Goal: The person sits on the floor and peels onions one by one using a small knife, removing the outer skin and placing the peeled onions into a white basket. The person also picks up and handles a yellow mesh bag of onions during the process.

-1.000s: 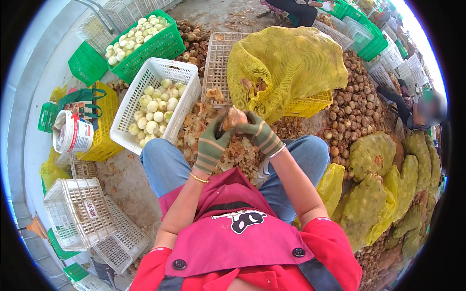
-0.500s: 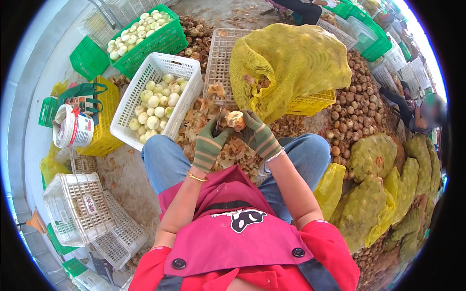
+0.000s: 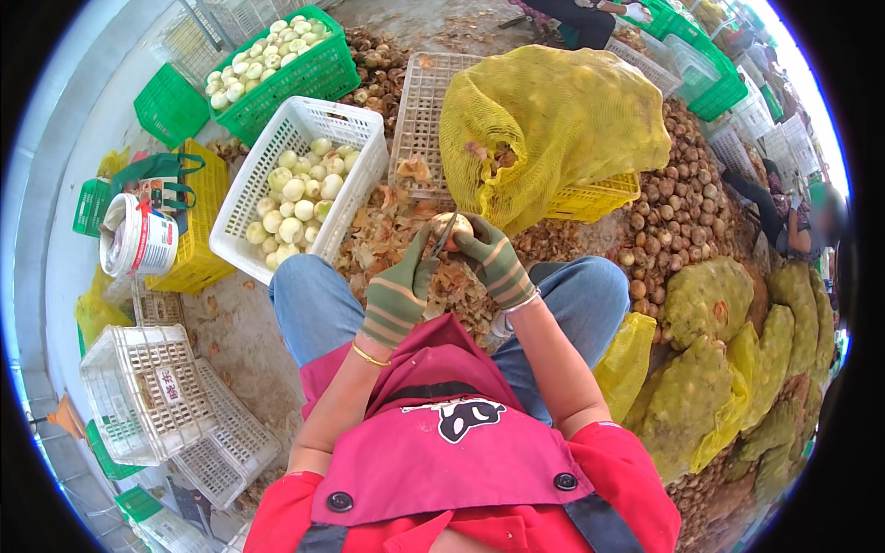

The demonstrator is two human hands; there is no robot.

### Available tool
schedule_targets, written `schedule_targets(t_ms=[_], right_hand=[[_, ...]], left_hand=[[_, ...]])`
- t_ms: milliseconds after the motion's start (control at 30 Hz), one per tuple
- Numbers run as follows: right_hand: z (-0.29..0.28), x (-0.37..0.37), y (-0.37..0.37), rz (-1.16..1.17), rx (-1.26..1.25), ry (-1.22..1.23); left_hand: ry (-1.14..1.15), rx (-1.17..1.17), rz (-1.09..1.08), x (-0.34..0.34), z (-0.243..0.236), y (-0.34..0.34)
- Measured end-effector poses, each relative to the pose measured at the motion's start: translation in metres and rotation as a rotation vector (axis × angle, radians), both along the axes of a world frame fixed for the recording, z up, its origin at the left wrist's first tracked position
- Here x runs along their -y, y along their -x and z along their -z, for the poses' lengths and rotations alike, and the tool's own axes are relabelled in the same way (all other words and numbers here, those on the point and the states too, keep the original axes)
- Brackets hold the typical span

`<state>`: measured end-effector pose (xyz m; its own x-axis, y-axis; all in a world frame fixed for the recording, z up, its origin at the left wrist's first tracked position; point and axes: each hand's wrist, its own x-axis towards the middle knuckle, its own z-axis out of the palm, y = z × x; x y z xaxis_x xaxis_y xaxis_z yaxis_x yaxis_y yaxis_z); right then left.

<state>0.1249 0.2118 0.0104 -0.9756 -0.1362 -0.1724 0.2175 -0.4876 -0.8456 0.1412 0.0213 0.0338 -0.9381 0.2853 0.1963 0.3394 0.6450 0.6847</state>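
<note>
My left hand (image 3: 398, 293), in a striped green glove, is closed on a small knife (image 3: 444, 236) whose dark blade lies against an onion (image 3: 460, 224). The onion, partly brown and partly pale, sits in the gloved fingers of my right hand (image 3: 495, 263). Both hands meet over a heap of loose onion skins (image 3: 369, 244) between my knees. Left of the hands stands a white crate (image 3: 346, 219) holding peeled onions (image 3: 293, 190).
A yellow net sack of onions (image 3: 572, 129) lies over a yellow crate (image 3: 590, 198) ahead. Unpeeled onions (image 3: 678, 207) are piled on the right near more full sacks (image 3: 710, 295). At the far left are a green crate (image 3: 241, 122), a white bucket (image 3: 138, 238) and stacked white crates (image 3: 138, 392).
The knife blade has swung up across the onion and now shows clearly. My left hand has turned, and the onion has been rotated in my right fingers.
</note>
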Motion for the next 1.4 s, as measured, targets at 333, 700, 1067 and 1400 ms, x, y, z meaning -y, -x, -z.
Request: schedule_targets(t_ms=[333,700,1067,1400], right_hand=[[0.009,0.015,-0.003,-0.051,-0.042,0.217],[0.022,0.02,-0.004,0.148,0.03,0.015],[0.018,0.01,-0.005,0.105,-0.024,-0.026],[0.022,0.011,0.002,0.061,-0.056,-0.116]], left_hand=[[-0.445,0.338,-0.08,-0.008,0.01,0.022],[-0.663,0.716,-0.09,-0.001,0.014,0.024],[0.191,-0.055,0.154,-0.002,-0.009,0.021],[0.025,0.026,0.142,0.002,-0.011,0.025]])
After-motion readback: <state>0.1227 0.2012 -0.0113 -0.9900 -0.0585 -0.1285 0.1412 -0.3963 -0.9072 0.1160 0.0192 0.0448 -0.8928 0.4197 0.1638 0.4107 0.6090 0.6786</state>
